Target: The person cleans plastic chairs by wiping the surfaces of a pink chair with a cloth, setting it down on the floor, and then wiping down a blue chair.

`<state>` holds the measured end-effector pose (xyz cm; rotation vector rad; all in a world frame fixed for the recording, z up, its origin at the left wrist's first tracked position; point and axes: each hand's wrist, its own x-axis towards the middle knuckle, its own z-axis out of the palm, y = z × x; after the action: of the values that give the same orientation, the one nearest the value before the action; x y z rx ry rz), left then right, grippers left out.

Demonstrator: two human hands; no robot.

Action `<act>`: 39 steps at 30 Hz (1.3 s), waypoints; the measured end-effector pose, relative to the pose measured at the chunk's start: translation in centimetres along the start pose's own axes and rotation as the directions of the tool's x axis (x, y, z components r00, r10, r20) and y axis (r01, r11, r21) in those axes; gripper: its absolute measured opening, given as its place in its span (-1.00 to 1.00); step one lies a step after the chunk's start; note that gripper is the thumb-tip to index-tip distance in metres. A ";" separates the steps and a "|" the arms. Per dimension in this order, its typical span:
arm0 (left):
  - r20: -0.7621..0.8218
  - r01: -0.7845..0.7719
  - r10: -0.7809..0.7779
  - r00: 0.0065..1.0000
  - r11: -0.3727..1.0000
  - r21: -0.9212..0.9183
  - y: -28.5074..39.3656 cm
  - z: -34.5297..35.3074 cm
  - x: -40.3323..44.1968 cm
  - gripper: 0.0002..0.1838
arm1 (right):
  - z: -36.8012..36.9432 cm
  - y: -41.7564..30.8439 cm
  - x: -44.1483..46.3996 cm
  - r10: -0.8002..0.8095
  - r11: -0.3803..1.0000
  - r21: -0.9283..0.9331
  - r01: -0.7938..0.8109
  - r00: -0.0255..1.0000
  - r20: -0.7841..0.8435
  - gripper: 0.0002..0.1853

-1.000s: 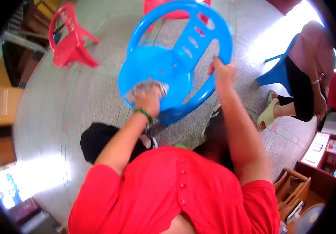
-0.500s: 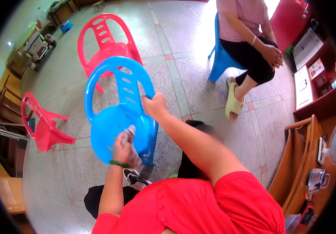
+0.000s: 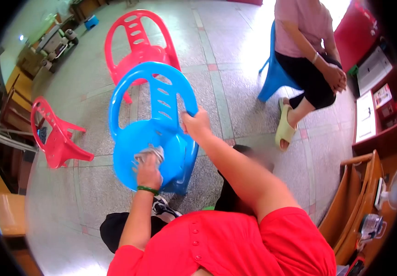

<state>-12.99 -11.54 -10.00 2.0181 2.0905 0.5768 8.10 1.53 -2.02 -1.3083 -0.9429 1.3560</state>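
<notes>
A blue plastic chair [image 3: 150,126] with a slotted back stands in front of me. My right hand [image 3: 197,124] is closed around the right arm of this chair. On the seat, my left hand [image 3: 148,172], a green bangle at its wrist, presses a greyish cloth [image 3: 153,154] down. The fingers of that hand are partly covered by the cloth.
Behind stands a red chair [image 3: 138,55], with a smaller-looking red chair [image 3: 55,138] to the left. At the right a person [image 3: 304,32] sits on another blue chair [image 3: 274,76], hands clasped. Wooden furniture [image 3: 350,202] lines the right side.
My left hand and the cloth have moved up and forward onto the seat, the cloth now spread flatter. My right hand keeps its grip on the chair. The view has shifted slightly.
</notes>
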 end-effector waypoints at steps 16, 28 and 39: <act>0.028 -0.226 0.225 0.974 0.950 0.217 -1.0 2.1 -0.8 -0.36 | 0.0 -0.5 -0.1 -0.052 0.998 0.021 0.051 0.998 0.030 -0.88; 0.077 -0.080 0.065 0.995 0.973 0.215 -0.9 3.0 -1.9 -0.35 | 0.1 -0.3 0.2 -0.037 0.999 -0.001 0.037 0.999 0.019 -0.87; 0.070 -0.015 -0.004 0.998 0.964 0.267 0.3 2.2 -2.0 -0.34 | 0.2 -0.8 -0.1 -0.029 1.000 0.003 0.029 0.999 0.018 -0.85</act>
<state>-11.76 -13.20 -12.17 2.1474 2.2229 0.2288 8.02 1.65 -1.24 -1.2777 -0.9685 1.3490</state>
